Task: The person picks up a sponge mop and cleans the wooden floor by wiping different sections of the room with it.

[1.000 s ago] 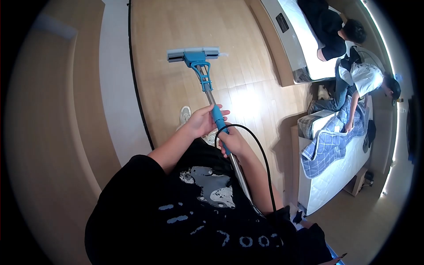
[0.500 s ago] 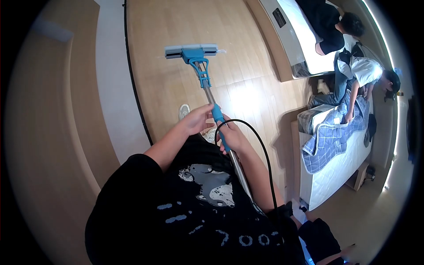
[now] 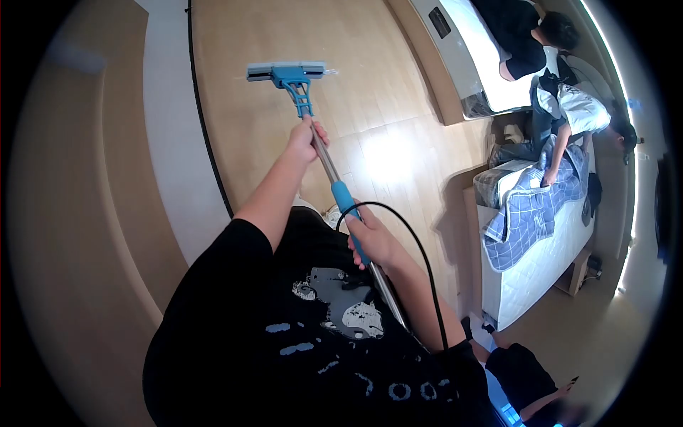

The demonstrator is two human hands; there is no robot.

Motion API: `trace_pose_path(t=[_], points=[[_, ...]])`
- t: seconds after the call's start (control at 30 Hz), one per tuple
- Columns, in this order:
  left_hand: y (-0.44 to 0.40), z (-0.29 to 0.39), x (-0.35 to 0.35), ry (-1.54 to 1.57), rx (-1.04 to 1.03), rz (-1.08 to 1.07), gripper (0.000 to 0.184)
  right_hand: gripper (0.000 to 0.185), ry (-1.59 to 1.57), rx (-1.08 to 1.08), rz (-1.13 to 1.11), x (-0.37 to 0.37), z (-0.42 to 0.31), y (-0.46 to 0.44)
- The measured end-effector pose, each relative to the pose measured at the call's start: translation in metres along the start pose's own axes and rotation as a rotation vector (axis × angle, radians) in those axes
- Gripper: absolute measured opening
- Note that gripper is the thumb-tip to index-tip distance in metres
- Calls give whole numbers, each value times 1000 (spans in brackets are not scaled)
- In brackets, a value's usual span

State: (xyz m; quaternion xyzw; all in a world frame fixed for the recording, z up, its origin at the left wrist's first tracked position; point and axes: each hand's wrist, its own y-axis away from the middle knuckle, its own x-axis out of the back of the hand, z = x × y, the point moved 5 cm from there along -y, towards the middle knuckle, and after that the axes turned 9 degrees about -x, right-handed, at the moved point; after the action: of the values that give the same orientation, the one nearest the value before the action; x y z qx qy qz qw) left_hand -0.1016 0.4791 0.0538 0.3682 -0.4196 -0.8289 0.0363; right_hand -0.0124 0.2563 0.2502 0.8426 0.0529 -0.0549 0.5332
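Silver-and-blue mop (image 3: 326, 162) of metal and plastic, held at two places.
Fingers of the left hand (image 3: 306, 142) are curled around the silver metal pole (image 3: 324, 157), just below the blue plastic frame (image 3: 300, 97); fingers of the right hand (image 3: 371, 238) are wrapped on the long blue sleeve (image 3: 342, 192). Beyond, the wide, pale-edged head (image 3: 287, 75) seems to rest on the light wooden floor (image 3: 263, 35). Good control, I judge, needs both holds firm and the black cable (image 3: 375, 204) clear.

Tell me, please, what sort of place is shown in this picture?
Probably a bedroom or a dormitory: it has two white mattresses, a blue checked quilt lying on one of them, and a wood-look floor.
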Motion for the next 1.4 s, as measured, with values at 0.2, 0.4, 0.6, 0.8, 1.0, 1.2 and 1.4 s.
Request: trace_pose_path(t=[0.2, 0.4, 0.6, 0.8, 1.0, 1.2, 1.4], points=[[-50, 15, 15, 44, 18, 15, 38, 56, -13, -36, -27, -6, 1, 9], [-8, 4, -2, -39, 91, 157, 37, 54, 59, -78, 45, -5, -23, 16], [144, -44, -23, -183, 301, 50, 31, 40, 43, -72, 77, -3, -24, 14], [194, -59, -26, -523, 147, -97, 37, 61, 69, -4, 131, 4, -13, 6], [198, -56, 3, -271, 110, -394, 39, 38, -139, 50, 54, -6, 9, -2], [183, -79, 13, -260, 345, -383, 49, 26, -85, 102, 46, -1, 13, -5], [177, -75, 21, -357, 112, -454, 37, 19, -102, 153, -4, 1, 34, -12]])
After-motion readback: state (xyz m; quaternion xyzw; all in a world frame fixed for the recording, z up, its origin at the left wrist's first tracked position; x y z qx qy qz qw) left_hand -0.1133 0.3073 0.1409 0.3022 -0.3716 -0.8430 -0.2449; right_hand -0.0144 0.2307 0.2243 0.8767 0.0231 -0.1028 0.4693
